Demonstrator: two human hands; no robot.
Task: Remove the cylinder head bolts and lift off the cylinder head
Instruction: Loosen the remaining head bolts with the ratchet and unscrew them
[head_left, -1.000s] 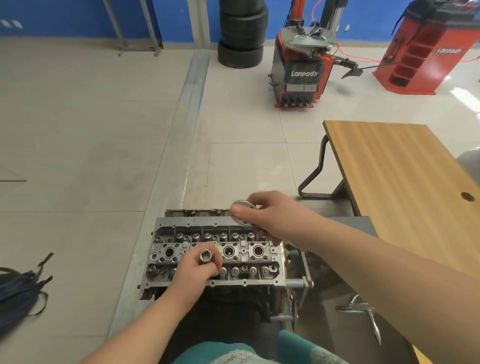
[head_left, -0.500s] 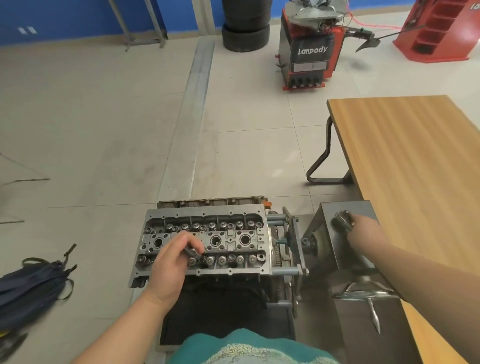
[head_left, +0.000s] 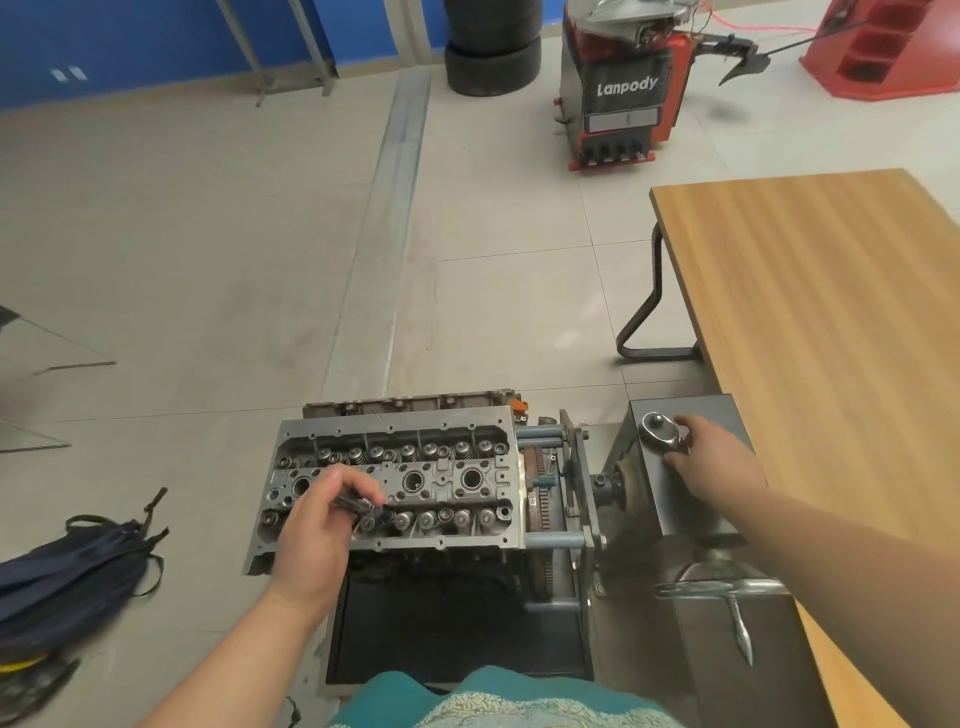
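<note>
Your left hand (head_left: 317, 525) is closed around a dark socket piece (head_left: 363, 506) and holds it low over the cylinder head (head_left: 395, 483), its tip just at the near row of valve springs. I judge you keep it there to seat it on a head bolt, though the bolt itself is hidden under your fingers. Your right hand (head_left: 711, 457) is far from the head, on the grey metal box (head_left: 685, 499) of the engine stand to the right of it. Its fingers lie beside and partly on the shiny ratchet head (head_left: 658, 431), which rests on top of the box; whether they grip it, I cannot tell.

The cylinder head sits on the engine block, on the stand directly in front of you, so the lifting is not yet done.

One second ago the right hand carried the ratchet above the far edge of the head, and the left hand showed the open end of the socket upward. Now the ratchet is down on the box and the socket is turned toward the head.

To the right of the head, beyond the box, stands a wooden table (head_left: 831, 312). On the floor left of the head lies a dark backpack (head_left: 67, 577).
</note>
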